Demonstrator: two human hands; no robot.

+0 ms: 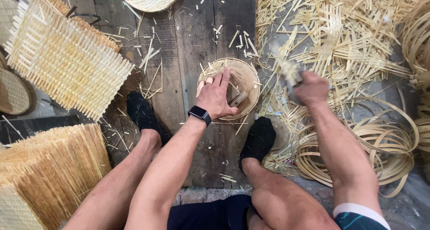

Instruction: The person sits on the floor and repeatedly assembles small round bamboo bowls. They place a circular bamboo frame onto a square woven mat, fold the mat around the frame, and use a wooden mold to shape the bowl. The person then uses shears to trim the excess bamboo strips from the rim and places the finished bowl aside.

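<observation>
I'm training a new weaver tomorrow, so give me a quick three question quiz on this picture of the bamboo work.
1. True or false: the left hand rests on the round bamboo frame on the wooden boards.
2. What lies right of the right hand?
A. coiled bamboo strips
B. a metal bucket
C. a folded cloth
3. Fill in: the left wrist carries a black ____.

Key: 1 true. 2 A. 3 watch. The right hand's grip is closed on a tool too blurred to name.
</observation>
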